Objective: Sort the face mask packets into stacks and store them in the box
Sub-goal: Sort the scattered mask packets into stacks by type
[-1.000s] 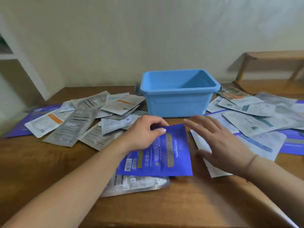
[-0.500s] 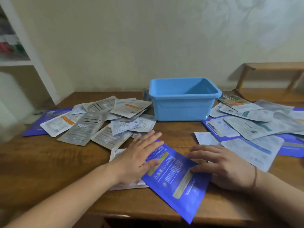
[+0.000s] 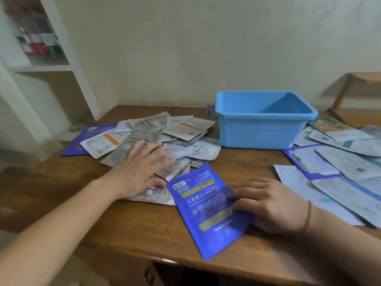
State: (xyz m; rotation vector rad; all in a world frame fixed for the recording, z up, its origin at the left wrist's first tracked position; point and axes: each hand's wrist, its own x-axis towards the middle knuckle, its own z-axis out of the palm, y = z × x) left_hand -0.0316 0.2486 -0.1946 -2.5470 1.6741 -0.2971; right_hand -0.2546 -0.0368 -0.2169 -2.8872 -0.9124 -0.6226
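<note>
- Near the front edge of the desk [image 3: 127, 228] lies the blue packet [image 3: 208, 211], flat and printed side up, at about six o'clock from the blue box [image 3: 259, 131] and well apart from it.
- Its long axis runs from eleven o'clock, where the barcode end sits, to five o'clock, where the far corner hangs slightly past the desk edge.
- The right hand [image 3: 272, 205] rests on the packet's three o'clock edge, fingers loosely bent and pressing on the foil, not wrapped around it.
- The left hand [image 3: 142, 168] lies spread and flat on the loose heap of silver and white packets [image 3: 165, 139] at about ten o'clock from the blue packet; it grips nothing.
- Judging by its look, the packet is light, thin and limp, with a slick foil skin: it will likely slide under a flat palm and flop if lifted by one corner.
- The best hold is probably a pinch across a long edge, thumb under and fingers on top; the overhanging corner at five o'clock offers an easy way under it.
- More packets [image 3: 340, 162] lie fanned at three o'clock, overlapping one another; none is seen in the box, whose visible inside looks empty.
</note>
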